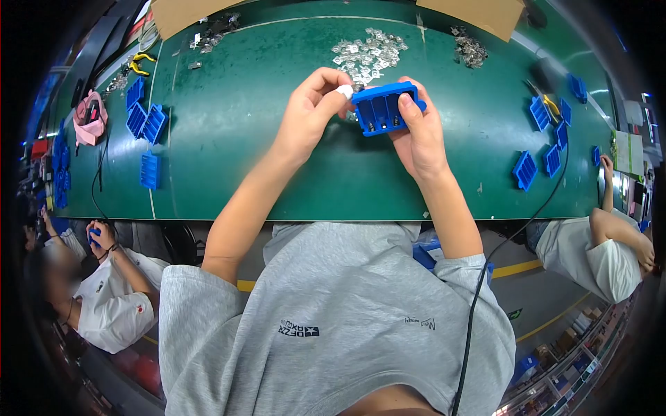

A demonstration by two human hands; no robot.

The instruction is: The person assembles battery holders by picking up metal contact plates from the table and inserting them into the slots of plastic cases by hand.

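Note:
My right hand [418,128] grips a blue plastic tray with several slots [378,114], its thumb over the near right corner. Small dark and metallic pieces sit at the lower ends of the slots. At the tray's left edge, my left hand [313,107] has thumb and forefinger pinched together. A white covering [345,91] shows at its fingertips; whatever the pinch holds is too small or hidden to name. Just beyond both hands lies a spread of small flat metal pieces [368,54] on the green table [229,125].
More blue trays lie at left [149,123] and right [526,170]. Yellow-handled pliers [141,64] rest at far left, near a pink pouch [90,118]. Dark small parts [470,52] are heaped at the back right. A black cable [527,222] crosses the right side. Two other people sit nearby.

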